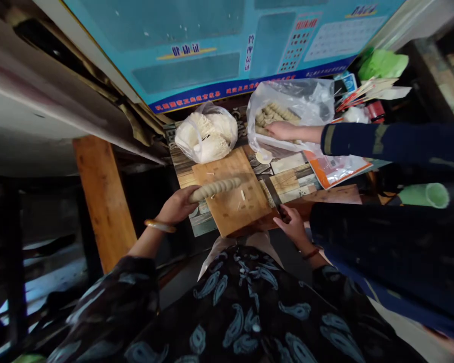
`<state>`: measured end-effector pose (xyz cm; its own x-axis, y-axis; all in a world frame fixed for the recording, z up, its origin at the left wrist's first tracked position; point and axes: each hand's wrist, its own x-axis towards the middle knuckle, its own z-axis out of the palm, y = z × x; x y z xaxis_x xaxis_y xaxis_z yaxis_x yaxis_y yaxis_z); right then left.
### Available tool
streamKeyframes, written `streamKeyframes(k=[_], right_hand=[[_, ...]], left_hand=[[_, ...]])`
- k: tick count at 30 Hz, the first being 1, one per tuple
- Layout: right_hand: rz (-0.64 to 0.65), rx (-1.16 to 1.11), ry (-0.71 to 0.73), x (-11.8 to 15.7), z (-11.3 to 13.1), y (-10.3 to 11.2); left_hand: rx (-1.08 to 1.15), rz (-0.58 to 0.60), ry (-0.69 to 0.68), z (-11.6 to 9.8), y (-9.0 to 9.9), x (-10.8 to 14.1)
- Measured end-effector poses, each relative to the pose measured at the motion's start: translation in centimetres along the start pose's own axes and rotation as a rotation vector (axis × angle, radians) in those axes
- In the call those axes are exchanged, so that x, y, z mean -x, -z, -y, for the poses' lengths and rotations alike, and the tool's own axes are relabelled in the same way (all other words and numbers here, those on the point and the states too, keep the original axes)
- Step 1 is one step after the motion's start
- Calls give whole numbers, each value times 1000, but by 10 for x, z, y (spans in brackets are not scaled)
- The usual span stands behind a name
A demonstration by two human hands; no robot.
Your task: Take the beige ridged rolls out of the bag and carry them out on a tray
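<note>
My left hand [177,204] grips the roll [218,188] by one end, likely freeing its length; my right hand [295,227], a knife [271,191].

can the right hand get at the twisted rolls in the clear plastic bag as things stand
Probably not freely: the right hand holds the knife, and a co-worker's hand is in the clear plastic bag, at the twisted rolls. The bag's mouth looks open, though.
</note>
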<state>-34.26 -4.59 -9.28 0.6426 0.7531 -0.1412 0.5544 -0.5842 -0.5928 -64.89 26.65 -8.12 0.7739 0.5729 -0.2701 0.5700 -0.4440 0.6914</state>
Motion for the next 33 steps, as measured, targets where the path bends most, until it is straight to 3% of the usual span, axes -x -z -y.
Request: streamKeyframes(k=[3,6,10,16,21,26,31,33], right_hand=[[-28,10,-40,17,9,6],[-2,6,-51,24,14,18],[40,-45,-47,25,18,25],[80,-156,-35,15,16,18],[90,-154,32,1,11,20],[97,-70,175,-12,11,25],[176,111,244,-37,29,13],[222,195,252,-53,42,4]], left_hand=[[-205,70,-113,-7,-20,-30],[-308,111,-136,-13,-32,-45],[-379,142,-112,-12,-29,-44],[-485,193,-49,-20,-17,-43],[-420,258,74,-34,-25,-38],[-104,278,271,-38,-43,-33],[705,195,385,-48,-48,-1],[924,128,434,-54,-43,18]])
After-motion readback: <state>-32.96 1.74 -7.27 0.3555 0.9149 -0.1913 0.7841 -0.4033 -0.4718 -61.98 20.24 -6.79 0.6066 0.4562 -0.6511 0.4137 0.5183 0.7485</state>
